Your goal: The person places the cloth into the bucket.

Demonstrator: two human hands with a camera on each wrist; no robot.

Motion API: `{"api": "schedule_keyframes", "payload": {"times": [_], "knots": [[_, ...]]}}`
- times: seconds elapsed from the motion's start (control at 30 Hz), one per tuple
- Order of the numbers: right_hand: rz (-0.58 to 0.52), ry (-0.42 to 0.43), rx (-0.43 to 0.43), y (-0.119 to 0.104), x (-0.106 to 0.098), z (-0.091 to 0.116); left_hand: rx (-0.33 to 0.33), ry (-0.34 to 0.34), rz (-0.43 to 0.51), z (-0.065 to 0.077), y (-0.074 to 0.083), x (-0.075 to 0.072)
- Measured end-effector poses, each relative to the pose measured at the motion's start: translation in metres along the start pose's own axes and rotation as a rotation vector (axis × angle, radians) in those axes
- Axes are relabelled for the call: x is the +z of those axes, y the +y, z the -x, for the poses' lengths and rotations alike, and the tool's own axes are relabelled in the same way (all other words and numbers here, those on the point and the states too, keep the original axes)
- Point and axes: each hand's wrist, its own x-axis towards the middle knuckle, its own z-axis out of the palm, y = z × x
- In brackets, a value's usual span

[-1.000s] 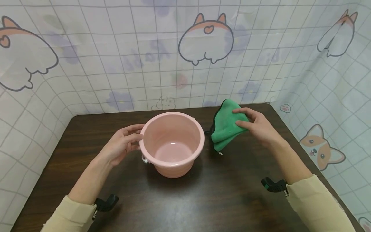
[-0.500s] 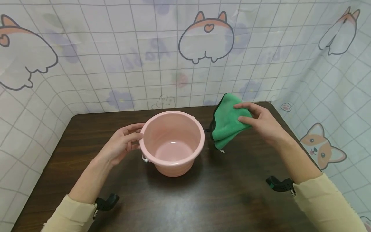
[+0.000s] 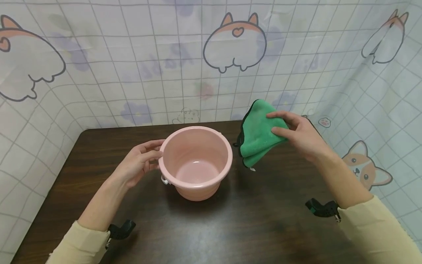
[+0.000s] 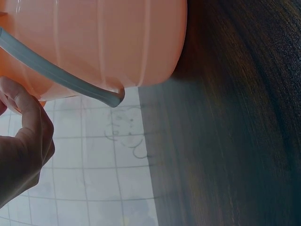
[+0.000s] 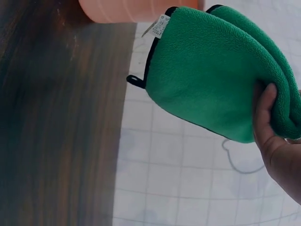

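Observation:
A pink bucket (image 3: 197,190) stands upright on the dark wooden table, and nothing lies inside it. My left hand (image 3: 135,165) grips its rim on the left side, thumb outside and fingertips at the edge. In the left wrist view the pale bucket handle (image 4: 61,75) hangs down along the bucket's wall. To the right of the bucket, my right hand (image 3: 300,135) pinches a folded green towel (image 3: 258,132) between thumb and fingers, above the table. The towel has black edging, a small black loop (image 5: 135,81) and a white label (image 5: 160,26).
The dark table (image 3: 197,234) runs up to a white gridded wall sheet (image 3: 184,88) with dog drawings at the back and sides. A black wrist camera (image 3: 122,230) sits by the left sleeve, another black camera (image 3: 321,208) by the right.
My right hand has lifted the green towel a little higher and moved slightly to the right and back. The bucket and my left hand have stayed in place.

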Motion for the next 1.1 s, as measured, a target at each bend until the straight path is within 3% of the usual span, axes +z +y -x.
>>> {"api": "schedule_keyframes", "payload": {"times": [1.1], "knots": [[-0.232,-0.037,-0.151,-0.050,0.009,-0.013,-0.012,0.011,-0.023,-0.001,0.001,0.000]]}}
